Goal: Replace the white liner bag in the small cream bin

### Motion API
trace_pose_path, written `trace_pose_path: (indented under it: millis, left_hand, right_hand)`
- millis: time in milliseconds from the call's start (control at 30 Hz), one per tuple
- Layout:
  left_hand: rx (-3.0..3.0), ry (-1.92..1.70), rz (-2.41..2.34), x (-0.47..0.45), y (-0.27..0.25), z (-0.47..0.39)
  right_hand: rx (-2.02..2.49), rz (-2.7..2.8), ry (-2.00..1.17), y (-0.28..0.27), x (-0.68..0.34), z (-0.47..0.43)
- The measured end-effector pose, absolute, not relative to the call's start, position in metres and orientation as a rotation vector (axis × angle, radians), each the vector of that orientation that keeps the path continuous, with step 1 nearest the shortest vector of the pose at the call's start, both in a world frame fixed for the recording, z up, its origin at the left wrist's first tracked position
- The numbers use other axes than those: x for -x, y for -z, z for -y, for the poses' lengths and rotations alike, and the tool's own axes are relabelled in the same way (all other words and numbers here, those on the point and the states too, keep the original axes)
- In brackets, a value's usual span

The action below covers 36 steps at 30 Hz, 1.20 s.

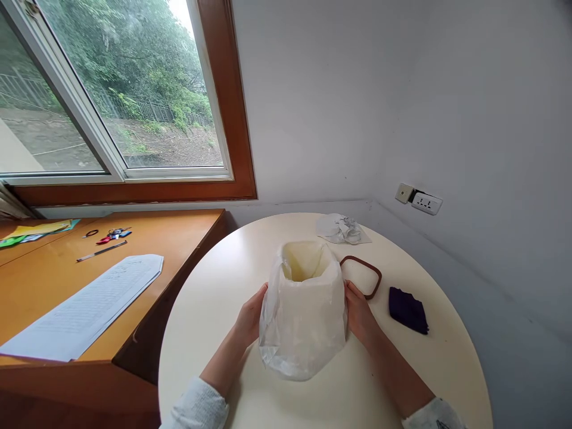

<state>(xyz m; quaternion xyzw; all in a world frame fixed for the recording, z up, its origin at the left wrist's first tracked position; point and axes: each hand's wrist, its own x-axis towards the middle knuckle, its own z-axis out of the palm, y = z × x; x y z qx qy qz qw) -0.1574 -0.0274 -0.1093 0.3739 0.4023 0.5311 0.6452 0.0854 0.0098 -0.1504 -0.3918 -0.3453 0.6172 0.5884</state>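
A white, translucent plastic bag [301,333] lines a squarish bin [300,268]. The bag is folded over the bin's top edge and hangs loosely down the outside, hiding the bin's walls. At the left side, my left hand [250,316] is closed on the bag, its fingertips partly hidden behind the film. My right hand [360,313] pinches the bag at the right side. Just behind the right hand lies a brown, rounded-square ring [373,275], flat on the table.
The round cream table [214,304] also bears crumpled white plastic [344,229] at the back and a folded dark purple cloth [408,310] at right. A wooden desk [187,229] at left holds papers [89,304], a pen [102,251] and keys [114,235]. Walls stand behind and right.
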Motion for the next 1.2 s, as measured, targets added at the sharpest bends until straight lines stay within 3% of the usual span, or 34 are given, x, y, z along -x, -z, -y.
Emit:
trace_pose_path:
  millis: [367, 1200]
  left_hand:
    - [-0.634, -1.037, -0.531, 0.1543, 0.1044, 0.0283]
    - [-0.629, -1.096, -0.658, 0.1551, 0.1082, 0.0255]
  right_hand:
    - [0.897, 0.66, -1.533, 0.148, -0.0907, -0.0098]
    - [0.99, 0.585, -1.418, 0.1507, -0.0936, -0.0152]
